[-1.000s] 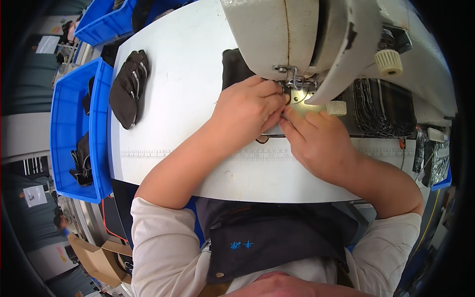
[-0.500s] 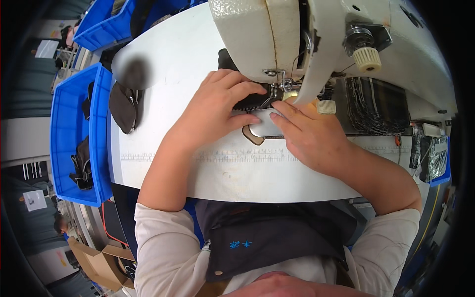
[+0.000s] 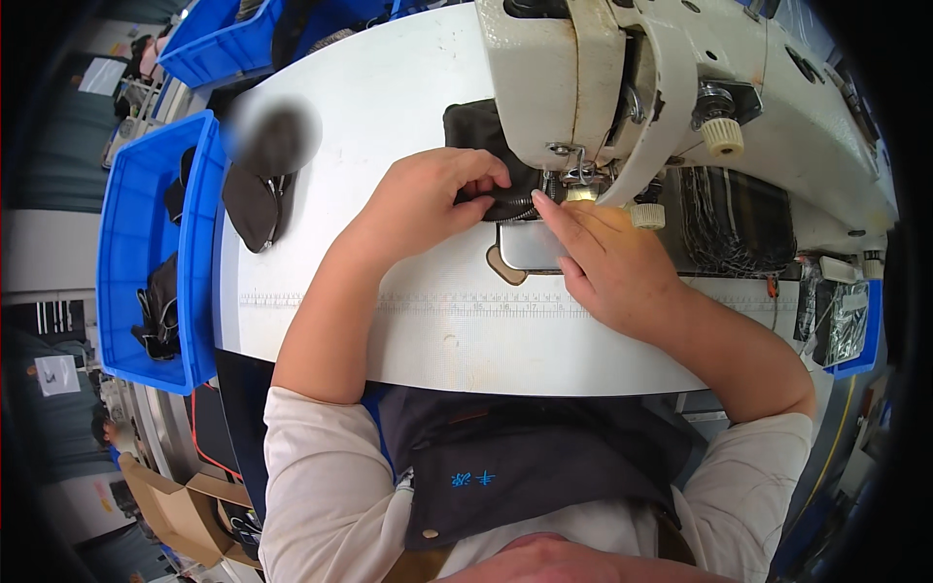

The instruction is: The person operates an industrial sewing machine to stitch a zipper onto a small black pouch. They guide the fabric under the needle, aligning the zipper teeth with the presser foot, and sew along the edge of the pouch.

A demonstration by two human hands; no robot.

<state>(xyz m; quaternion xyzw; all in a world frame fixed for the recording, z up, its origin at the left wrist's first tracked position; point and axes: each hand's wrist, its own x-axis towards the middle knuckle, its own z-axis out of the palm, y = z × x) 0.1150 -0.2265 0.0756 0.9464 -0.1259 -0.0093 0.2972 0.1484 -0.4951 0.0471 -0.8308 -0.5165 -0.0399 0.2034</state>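
Note:
A black fabric piece (image 3: 474, 130) with a curved metal zipper (image 3: 519, 206) lies under the white sewing machine (image 3: 539, 73), beside its presser foot (image 3: 581, 177). My left hand (image 3: 428, 199) is closed, curled fingers and thumb gripping the fabric's left part. My right hand (image 3: 612, 262) is open, index fingertip resting on the zipper near the needle, other fingers extended over the metal plate (image 3: 530, 251). A stack of dark pieces (image 3: 739, 223) with frayed edges sits right of the needle. Another dark piece (image 3: 251, 206) lies on the left of the white table (image 3: 321, 330).
Blue bins stand at the left (image 3: 115, 253) and upper left (image 3: 185, 58), holding dark items. An open cardboard box (image 3: 170, 500) sits lower left, near a distant person (image 3: 112, 432). Wrapped bundles (image 3: 841, 321) and another blue bin (image 3: 860, 360) are at the right.
My hands were bunched together at the needle. My left hand has drawn left, uncovering the zippered fabric, and my right index finger has stretched forward onto the zipper. The view has shifted slightly.

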